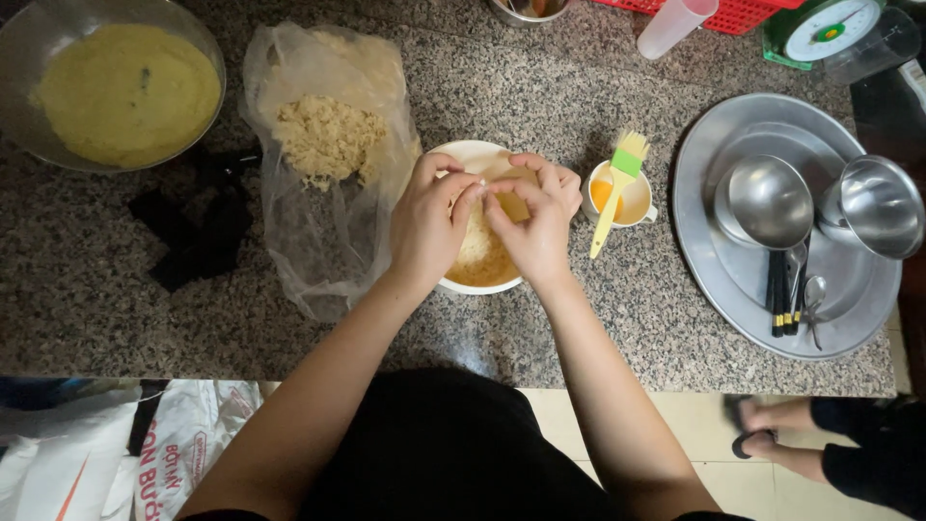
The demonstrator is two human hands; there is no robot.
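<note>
Where the speckled granite worktop (598, 328) meets its near edge, both hands work over a white bowl (475, 154) of crumbs. The left hand (429, 224) and right hand (535, 227) pinch one yellow piece (513, 205), fingers closed. A plastic bag (323, 174) lies left, a steel tray (743, 280) right.

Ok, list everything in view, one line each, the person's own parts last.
white bowl: one, white, counter centre, holds crumbs
yellow piece: one, pale yellow, held over the white bowl
plastic bag: one, clear, left of the bowl, crumbs inside
metal bowl: one, top left, yellow batter in it
small cup: one, white, orange liquid, right of the bowl
brush: one, green and yellow, leaning in the cup
tray: one, silver, right
steel bowls: two, on the tray
chopsticks: black, on the tray
scale: one, green, top right
left hand: fingers on the piece
right hand: holding the piece
</note>
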